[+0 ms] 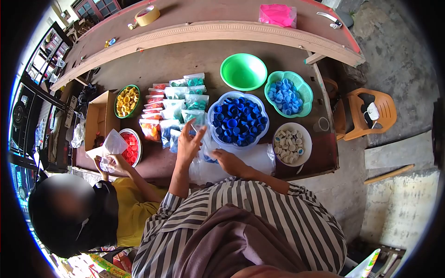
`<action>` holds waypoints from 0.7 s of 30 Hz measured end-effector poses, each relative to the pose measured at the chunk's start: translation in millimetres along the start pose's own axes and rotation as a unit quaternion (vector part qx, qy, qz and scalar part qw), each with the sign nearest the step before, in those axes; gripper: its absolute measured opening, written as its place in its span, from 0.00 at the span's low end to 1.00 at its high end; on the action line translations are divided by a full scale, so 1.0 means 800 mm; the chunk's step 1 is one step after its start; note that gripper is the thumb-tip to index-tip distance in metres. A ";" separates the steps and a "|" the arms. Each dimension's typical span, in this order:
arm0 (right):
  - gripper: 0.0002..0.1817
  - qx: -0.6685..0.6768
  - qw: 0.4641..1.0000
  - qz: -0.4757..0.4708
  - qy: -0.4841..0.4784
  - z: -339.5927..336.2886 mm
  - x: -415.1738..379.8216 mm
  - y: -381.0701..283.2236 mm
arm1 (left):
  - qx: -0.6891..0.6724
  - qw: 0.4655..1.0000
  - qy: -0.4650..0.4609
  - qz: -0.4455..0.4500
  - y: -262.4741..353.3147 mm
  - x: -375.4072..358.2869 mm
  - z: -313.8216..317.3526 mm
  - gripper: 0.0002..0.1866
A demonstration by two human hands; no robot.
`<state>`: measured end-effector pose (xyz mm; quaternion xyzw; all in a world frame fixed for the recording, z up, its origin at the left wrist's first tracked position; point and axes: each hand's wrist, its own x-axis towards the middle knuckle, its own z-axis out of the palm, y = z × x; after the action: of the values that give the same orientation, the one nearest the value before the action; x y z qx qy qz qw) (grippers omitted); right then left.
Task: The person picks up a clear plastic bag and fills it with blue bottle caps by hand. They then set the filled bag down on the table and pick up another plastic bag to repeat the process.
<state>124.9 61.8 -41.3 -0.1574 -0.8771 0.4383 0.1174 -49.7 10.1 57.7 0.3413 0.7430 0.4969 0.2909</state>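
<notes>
A clear plastic bag (208,147) with a few blue bottle caps at its bottom hangs between my hands, in front of the basket of dark blue caps. My left hand (189,142) pinches its upper part with raised fingers. Lower down, the fingers of my right hand (228,162) are closed at the bag's right side. Just beyond is a pale blue basket (211,132) heaped with dark blue caps (238,119). Beneath my hands lies a stack of clear plastic bags (248,162) at the table's near edge.
Filled bags (172,109) lie in rows left of the basket. Around them stand an empty green bowl (243,69), a teal basket (305,109) of light blue caps, a bowl of white caps (292,144) and yellow caps (127,102). At left, a co-worker (134,217) holds a bag beside red caps (132,149).
</notes>
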 end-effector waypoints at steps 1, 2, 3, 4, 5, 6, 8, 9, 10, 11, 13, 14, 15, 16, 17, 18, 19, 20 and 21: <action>0.24 -0.001 1.000 0.000 0.002 0.007 -0.001 0.007 | 0.066 0.997 -0.001 0.031 -0.009 0.001 0.001 0.25; 0.24 0.014 1.000 -0.008 -0.005 0.014 0.000 0.018 | 0.037 0.997 -0.009 0.068 -0.018 0.001 0.001 0.23; 0.24 0.028 0.999 -0.015 -0.012 0.010 0.003 0.014 | 0.037 0.997 -0.010 0.069 -0.017 -0.001 0.000 0.23; 0.24 0.028 0.999 -0.015 -0.011 0.004 0.003 0.010 | 0.042 0.996 -0.004 0.082 -0.016 -0.003 -0.001 0.22; 0.26 0.063 0.998 -0.016 -0.015 -0.004 0.001 0.007 | 0.047 0.995 0.003 0.094 -0.014 -0.004 -0.003 0.22; 0.28 0.099 0.995 -0.017 -0.021 -0.016 0.003 0.001 | 0.047 0.993 0.020 0.105 -0.009 -0.006 -0.005 0.22; 0.31 0.088 0.995 -0.037 0.003 -0.027 0.013 0.026 | 0.052 0.993 0.030 0.101 0.004 -0.010 -0.011 0.24; 0.34 0.078 0.995 -0.056 0.028 -0.033 0.017 0.036 | 0.058 0.993 0.039 0.097 0.013 -0.013 -0.014 0.25; 0.27 0.129 0.988 -0.008 0.082 -0.041 0.018 0.041 | 0.088 0.990 0.047 0.098 0.021 -0.016 -0.015 0.23; 0.22 0.156 0.980 0.029 0.121 -0.046 0.025 0.061 | 0.089 0.990 0.049 0.097 0.021 -0.016 -0.013 0.23; 0.10 0.125 0.960 0.065 0.244 -0.061 0.037 0.091 | 0.139 0.973 0.071 0.171 0.020 -0.017 -0.009 0.23; 0.08 0.023 0.963 0.067 0.259 -0.078 0.042 0.110 | 0.140 0.973 0.070 0.171 0.019 -0.018 -0.006 0.23; 0.07 -0.135 0.945 0.037 0.297 -0.090 0.044 0.119 | 0.134 0.969 0.065 0.199 0.016 -0.017 -0.003 0.23; 0.06 -0.184 0.937 0.064 0.291 -0.099 0.047 0.126 | 0.127 0.964 0.060 0.228 0.015 -0.017 0.000 0.22; 0.06 -0.233 0.926 0.091 0.284 -0.105 0.050 0.132 | 0.127 0.963 0.060 0.229 0.015 -0.018 0.002 0.22; 0.06 -0.234 0.925 0.090 0.284 -0.106 0.051 0.141 | 0.124 0.968 0.050 0.213 0.014 -0.020 0.004 0.22; 0.05 -0.301 0.911 0.101 0.265 -0.104 0.054 0.149 | 0.122 0.972 0.041 0.196 0.014 -0.021 0.006 0.22; 0.05 -0.366 0.892 0.111 0.243 -0.103 0.057 0.157 | 0.122 0.972 0.042 0.195 0.014 -0.020 0.008 0.22; 0.05 -0.366 0.892 0.109 0.241 -0.103 0.060 0.158 | 0.132 0.966 0.051 0.218 0.013 -0.019 0.009 0.21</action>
<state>130.6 211.6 -91.3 -0.3850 -0.8973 0.0449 0.2111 -32.6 4.7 66.6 0.5041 0.7236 0.4630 0.0895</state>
